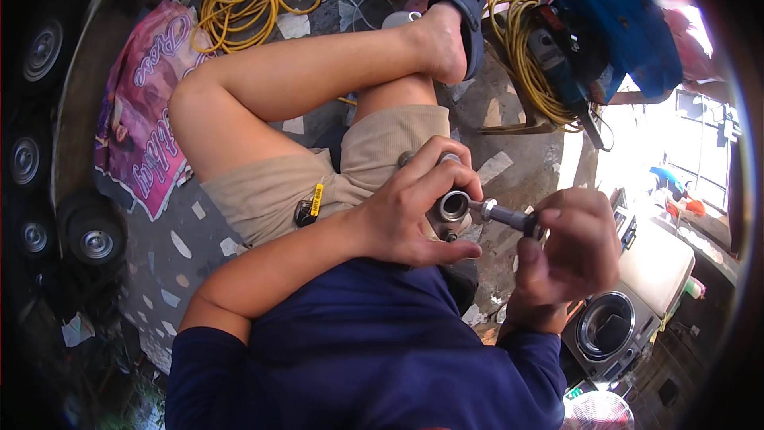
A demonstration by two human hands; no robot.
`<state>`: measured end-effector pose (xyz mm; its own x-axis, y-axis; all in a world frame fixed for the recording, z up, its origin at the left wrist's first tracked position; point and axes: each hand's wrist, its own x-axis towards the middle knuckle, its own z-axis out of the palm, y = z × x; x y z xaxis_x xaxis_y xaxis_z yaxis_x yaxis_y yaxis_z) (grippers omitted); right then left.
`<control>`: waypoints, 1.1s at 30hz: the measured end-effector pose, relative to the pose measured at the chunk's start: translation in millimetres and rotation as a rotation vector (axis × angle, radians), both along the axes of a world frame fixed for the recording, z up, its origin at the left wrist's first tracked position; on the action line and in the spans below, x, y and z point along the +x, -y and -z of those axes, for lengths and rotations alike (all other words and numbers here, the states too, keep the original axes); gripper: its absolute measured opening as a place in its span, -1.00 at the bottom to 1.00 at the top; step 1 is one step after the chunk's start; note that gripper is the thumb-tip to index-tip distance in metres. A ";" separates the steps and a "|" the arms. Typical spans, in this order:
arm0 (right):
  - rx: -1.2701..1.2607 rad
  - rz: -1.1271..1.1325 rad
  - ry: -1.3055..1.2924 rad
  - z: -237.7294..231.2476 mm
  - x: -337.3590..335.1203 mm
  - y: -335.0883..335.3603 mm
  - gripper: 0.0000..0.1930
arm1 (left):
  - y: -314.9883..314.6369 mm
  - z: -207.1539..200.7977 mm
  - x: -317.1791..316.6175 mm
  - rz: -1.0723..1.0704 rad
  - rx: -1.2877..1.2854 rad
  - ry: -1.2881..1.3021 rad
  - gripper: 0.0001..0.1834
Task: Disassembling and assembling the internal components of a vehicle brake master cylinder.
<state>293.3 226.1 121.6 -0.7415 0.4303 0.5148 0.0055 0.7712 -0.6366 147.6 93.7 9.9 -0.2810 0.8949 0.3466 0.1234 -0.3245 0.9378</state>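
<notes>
My left hand (410, 211) is wrapped around a grey metal part with a round open bore (454, 205), held over my lap. Its lower side carries a small dark fitting, and my fingers hide much of its body. Between the thumb and fingers of my right hand (577, 243) is a slim grey metal rod (505, 214) with a collar near its tip and a dark end at my fingers. The rod points left at the bore, its tip close to the rim; whether they touch I cannot tell.
My crossed legs wear tan shorts (270, 199). Yellow hose (239, 12) lies coiled beyond them, near a pink printed sheet (147, 111). Far right are more yellow coils (521, 64), a power tool (549, 56) and a blue cover (629, 24). A washing machine (605, 326) stands at lower right.
</notes>
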 end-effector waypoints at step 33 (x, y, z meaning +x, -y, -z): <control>-1.531 0.063 -0.410 77.2 19.9 -4.9 -0.72 | -13.2 -11.5 -10.2 -0.110 -0.001 -0.007 -0.44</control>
<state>313.2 230.9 44.4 -0.6292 0.7310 -0.2640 -0.3486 -0.5690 -0.7448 137.5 106.9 21.4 -0.3752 0.8590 0.3484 0.1650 -0.3080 0.9370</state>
